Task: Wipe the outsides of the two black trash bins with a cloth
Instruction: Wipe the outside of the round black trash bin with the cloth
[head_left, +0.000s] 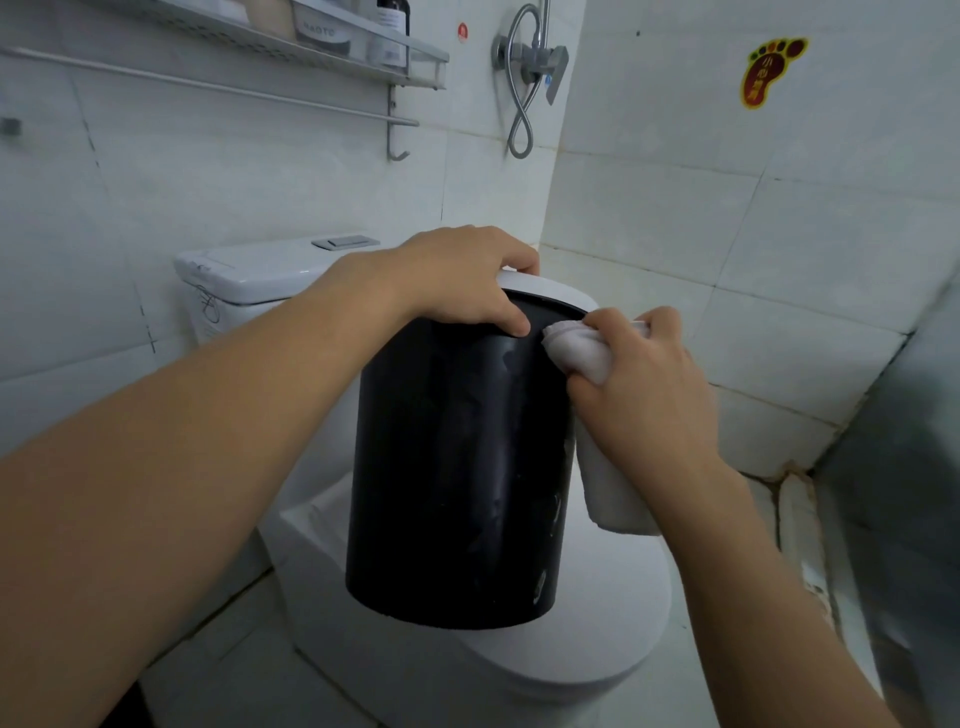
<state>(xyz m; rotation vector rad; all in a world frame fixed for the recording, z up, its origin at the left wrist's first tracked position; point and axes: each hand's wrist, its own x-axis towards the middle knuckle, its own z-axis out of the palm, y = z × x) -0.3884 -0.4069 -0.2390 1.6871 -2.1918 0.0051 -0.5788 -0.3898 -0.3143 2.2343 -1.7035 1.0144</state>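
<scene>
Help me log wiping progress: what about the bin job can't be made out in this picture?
- Head view: the black bin hides its own far side; clean or not, unknown.
- The right hand and white cloth cover the bin's upper right wall.
- The left hand covers part of the rim.
- The bin's bottom edge blocks whether it rests on the toilet lid.
- No second bin in frame.

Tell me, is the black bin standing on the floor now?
No, the black bin rests on the closed toilet lid, steadied by the left hand.
</scene>
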